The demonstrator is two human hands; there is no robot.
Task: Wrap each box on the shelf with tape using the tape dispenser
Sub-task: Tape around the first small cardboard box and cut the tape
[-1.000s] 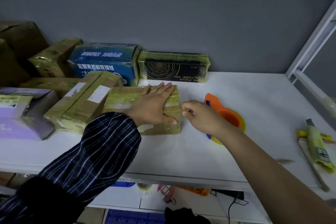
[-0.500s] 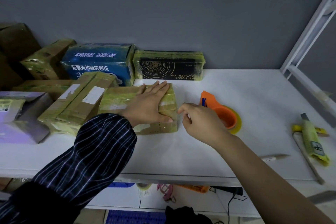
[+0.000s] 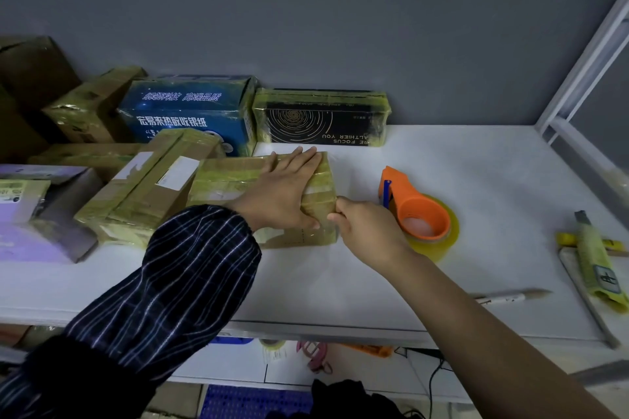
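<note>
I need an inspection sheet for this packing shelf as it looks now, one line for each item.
Surface: white shelf board, boxes crowding its left half.
Job's things: brown cardboard box wrapped in yellowish tape, lying at centre; orange plastic tape dispenser with yellowish roll, apart to its right; taped blue carton and black carton by the wall.
Clutter: yellow-wrapped tool at the right edge; thin white stick near the front.
Hands: left hand flat on the brown box; right hand, fingers curled, at that box's right edge; tape pinch cannot be told.
Cables: black cable below the shelf.
Surroundings: grey wall; white metal frame at right.
</note>
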